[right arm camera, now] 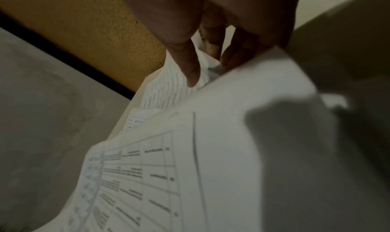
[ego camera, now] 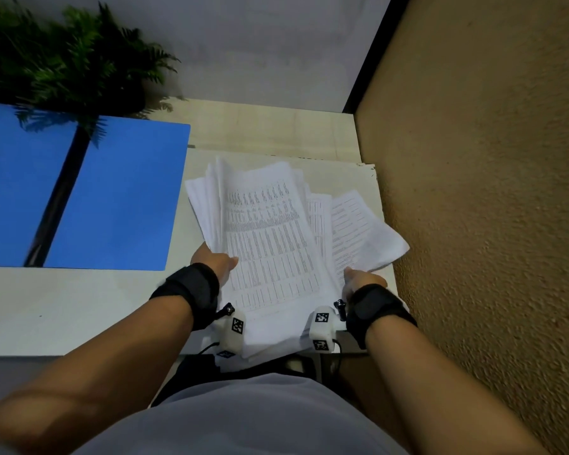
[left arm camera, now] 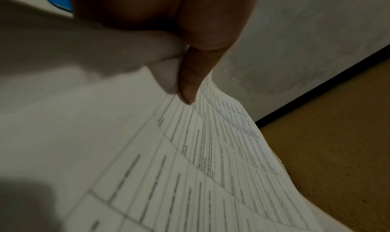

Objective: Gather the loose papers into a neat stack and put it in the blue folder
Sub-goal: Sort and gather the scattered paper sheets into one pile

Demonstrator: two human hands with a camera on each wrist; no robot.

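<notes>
- papers (ego camera: 270, 244): messy fanned pile at right end of the table (ego camera: 63, 307), long axis running away from the person, near edge overhanging table front
- left hand (ego camera: 216, 262): thumb on top, fingers under left edge, gripping pile
- right hand (ego camera: 362, 280): pinches right edge, thumb above
- blue folder (ego camera: 119, 192): open flat, left of pile, apart

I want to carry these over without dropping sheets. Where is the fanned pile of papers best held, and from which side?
Probably by its two long side edges near the end closest to you, one hand from each side, as the left hand and right hand do now. The papers fan out at the far end, so square that end on the table before lifting toward the blue folder.
</notes>
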